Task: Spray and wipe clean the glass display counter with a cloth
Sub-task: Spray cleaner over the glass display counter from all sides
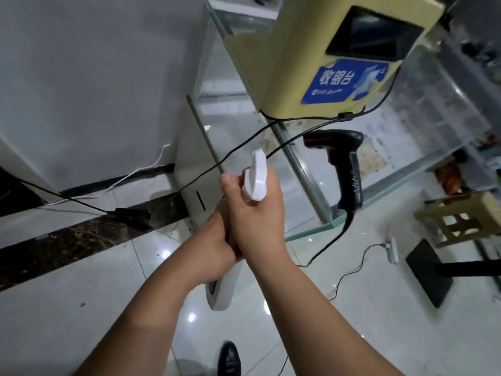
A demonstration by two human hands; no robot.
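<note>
Head view. The spray bottle (256, 177) is held in both hands at the centre of the frame, just short of the near left corner of the glass counter (406, 147). The right hand (254, 215) has its fingers curled round the bottle's neck, directly under the white spray head; whether a finger rests on the trigger cannot be told, as the trigger is hidden. The left hand (214, 248) sits lower and nearer, gripping the bottle's body with curled fingers, and is partly covered by the right wrist.

The bottle's long axis runs from its base, near and low, to the nozzle, far and high. The nozzle thus faces the counter, which lies ahead and to the right of the fingers. Of the two, the right hand is nearer the glass.

On the counter top stand a yellow till (298, 63) at the far side and a black scanner (347, 169) near the front edge. A black cable (244, 147) crosses just beyond the nozzle. No cloth is in sight. Judged from this, spraying is the step in hand and wiping is not yet begun; spray may also wet the scanner and the cable.
</note>
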